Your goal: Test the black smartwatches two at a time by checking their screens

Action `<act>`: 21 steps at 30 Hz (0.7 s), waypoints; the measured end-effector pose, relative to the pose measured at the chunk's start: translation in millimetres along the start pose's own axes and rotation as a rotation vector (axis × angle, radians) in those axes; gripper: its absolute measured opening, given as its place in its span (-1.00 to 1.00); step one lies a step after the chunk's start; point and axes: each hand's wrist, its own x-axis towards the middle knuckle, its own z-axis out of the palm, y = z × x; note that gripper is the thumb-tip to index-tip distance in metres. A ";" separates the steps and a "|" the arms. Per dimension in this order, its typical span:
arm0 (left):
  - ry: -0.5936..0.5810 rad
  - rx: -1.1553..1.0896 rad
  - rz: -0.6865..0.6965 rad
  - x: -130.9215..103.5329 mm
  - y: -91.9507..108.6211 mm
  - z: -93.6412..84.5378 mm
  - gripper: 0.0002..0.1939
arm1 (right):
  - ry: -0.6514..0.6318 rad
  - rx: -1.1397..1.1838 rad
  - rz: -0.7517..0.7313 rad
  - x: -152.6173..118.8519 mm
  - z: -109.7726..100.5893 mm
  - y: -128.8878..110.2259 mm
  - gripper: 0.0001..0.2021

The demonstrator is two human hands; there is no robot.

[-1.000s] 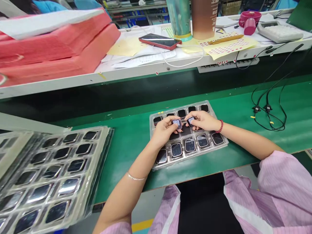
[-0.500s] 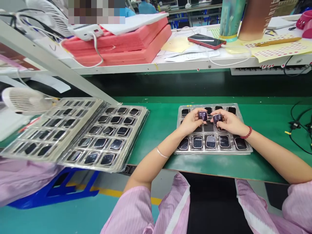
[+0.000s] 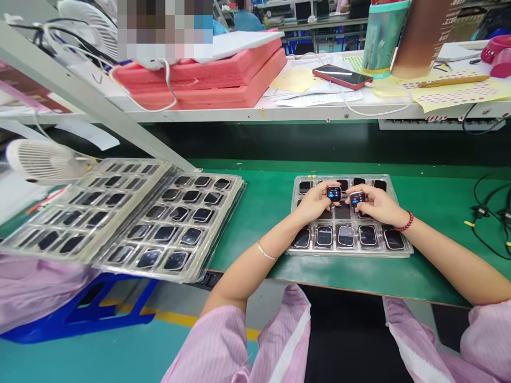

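My left hand (image 3: pixel 318 201) grips a square smartwatch face (image 3: pixel 334 193) between thumb and fingers, its screen lit with small icons. A second watch face (image 3: pixel 357 199), lit the same way, is pinched in my right hand (image 3: pixel 374 205). Both are held up side by side, a small gap apart, over a clear plastic tray (image 3: pixel 350 252). Rows of dark square watch faces lie in the tray's compartments, several in the front row. My hands cover part of the middle rows.
Stacked trays of watch faces (image 3: pixel 175 276) stand at the left, beside a white fan (image 3: pixel 43 161). Black cables (image 3: pixel 481 210) lie at the right. Above, a shelf (image 3: pixel 239 114) bears red foam blocks (image 3: pixel 199 85), a phone (image 3: pixel 342 77) and a cup (image 3: pixel 383 40).
The screens of both held watch faces have gone from dark to lit. My hands stay nearly in place, while the camera view has shifted slightly.
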 end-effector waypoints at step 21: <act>0.023 0.001 0.015 -2.1 0.5 -1.6 -0.56 | 0.058 0.103 0.096 0.8 -1.9 -0.2 -0.61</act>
